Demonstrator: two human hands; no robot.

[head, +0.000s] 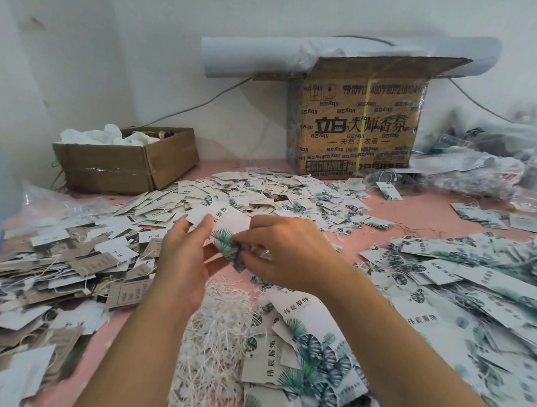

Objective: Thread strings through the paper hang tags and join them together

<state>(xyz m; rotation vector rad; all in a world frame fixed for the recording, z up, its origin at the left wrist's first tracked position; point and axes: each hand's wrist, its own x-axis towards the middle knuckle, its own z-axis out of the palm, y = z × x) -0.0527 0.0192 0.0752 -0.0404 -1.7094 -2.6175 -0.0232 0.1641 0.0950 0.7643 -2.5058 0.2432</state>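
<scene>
Left hand and right hand, both pinching one leaf-printed hang tag in front of the cardboard box; light, stiff card, likely creasable, best held by its edges; loose strings further from that box

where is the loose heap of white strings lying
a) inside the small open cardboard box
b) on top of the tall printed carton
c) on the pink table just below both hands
c: the white strings lie on the pink table, just below the left hand and right hand holding a leaf-printed paper tag.
</scene>
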